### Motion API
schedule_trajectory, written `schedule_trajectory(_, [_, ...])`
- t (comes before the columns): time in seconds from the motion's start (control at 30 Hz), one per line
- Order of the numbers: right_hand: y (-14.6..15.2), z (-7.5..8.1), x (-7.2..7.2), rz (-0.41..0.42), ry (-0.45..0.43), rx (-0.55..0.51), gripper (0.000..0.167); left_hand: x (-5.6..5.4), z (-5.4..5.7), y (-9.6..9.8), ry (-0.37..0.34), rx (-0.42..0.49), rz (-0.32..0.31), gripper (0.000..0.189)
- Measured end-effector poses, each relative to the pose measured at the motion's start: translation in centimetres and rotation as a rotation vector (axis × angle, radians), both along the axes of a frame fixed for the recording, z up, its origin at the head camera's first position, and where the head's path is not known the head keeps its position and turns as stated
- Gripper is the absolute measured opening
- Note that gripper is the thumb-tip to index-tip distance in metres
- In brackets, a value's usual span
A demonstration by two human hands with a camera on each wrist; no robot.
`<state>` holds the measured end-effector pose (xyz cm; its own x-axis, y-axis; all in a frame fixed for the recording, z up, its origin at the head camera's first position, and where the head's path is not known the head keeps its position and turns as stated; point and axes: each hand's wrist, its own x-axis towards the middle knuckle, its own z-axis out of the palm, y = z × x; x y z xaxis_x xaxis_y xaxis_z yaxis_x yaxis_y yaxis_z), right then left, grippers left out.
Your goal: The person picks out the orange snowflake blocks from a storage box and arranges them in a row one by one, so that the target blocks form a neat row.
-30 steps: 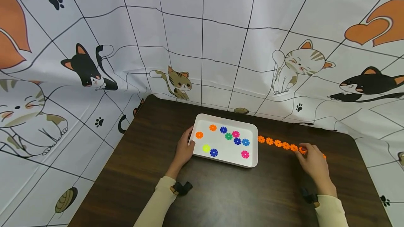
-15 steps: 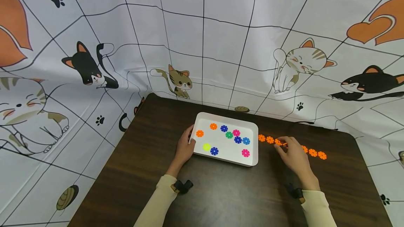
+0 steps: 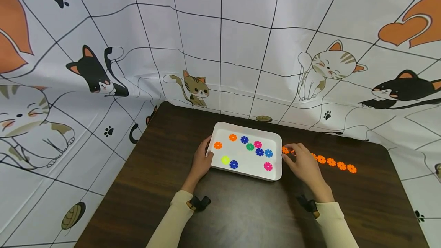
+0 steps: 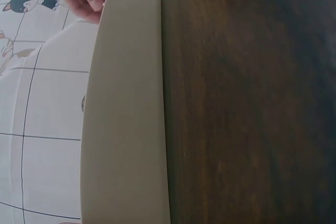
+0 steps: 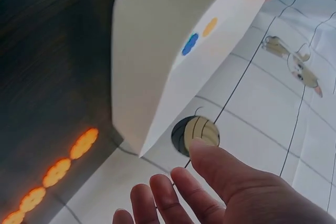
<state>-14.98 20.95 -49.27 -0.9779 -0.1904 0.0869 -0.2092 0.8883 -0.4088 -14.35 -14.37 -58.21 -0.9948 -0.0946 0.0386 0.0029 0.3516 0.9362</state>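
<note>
My left hand (image 3: 201,162) grips the left end of a white tray (image 3: 249,167), with the thumb at its near corner. Loose notched plastic discs lie in the tray, among them an orange disc (image 3: 218,145), a green disc (image 3: 250,147) and a yellow disc (image 3: 225,160). A line of orange discs (image 3: 331,162) runs rightward from the tray's right side. Above the left part of that line hovers my right hand (image 3: 304,165), hiding some discs. The right wrist view shows its thumb and fingers (image 5: 165,195) apart, nothing between them. The tray's wall (image 4: 123,103) fills much of the left wrist view.
A dark wooden table (image 3: 248,209) carries the tray and discs. Behind it and at the left hangs a white sheet (image 3: 244,45) printed with cats and grid lines. Each wrist wears a black strapped device, such as the left one (image 3: 200,204).
My right hand has travelled left along the line of orange discs, from its right end to near the tray. Discs at the right end now show. The left hand and tray stay put.
</note>
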Motion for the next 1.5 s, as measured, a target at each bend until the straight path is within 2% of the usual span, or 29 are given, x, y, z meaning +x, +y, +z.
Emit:
schedule_trajectory(0.17, [-1.5,0.3,-0.3,0.024,-0.006,-0.002,0.042,-0.1,-0.1,-0.1,-0.01,0.003,-0.003,0.06])
schedule_trajectory(0.5, [-3.8,0.4,-1.1,0.083,0.009,-0.021,0.04,-0.1,-0.1,-0.1,0.028,-0.01,-0.005,0.06])
schedule_trajectory(0.8, [-5.5,0.0,-1.8,0.12,0.005,-0.006,0.041,0.0,0.0,0.0,0.017,-0.011,-0.006,0.06])
schedule_trajectory(1.07, [-7.3,-0.3,-2.5,0.145,-0.034,0.023,0.042,-0.1,0.0,-0.1,0.021,0.002,-0.003,0.06])
schedule_trajectory(1.33, [-9.4,-1.0,-3.5,0.174,-0.047,0.034,0.041,-0.1,-0.1,-0.2,-0.006,0.004,-0.001,0.061])
schedule_trajectory(1.5, [-10.5,-1.5,-4.1,0.212,-0.055,0.043,0.037,-0.1,0.0,-0.1,0.0,0.006,-0.001,0.06])
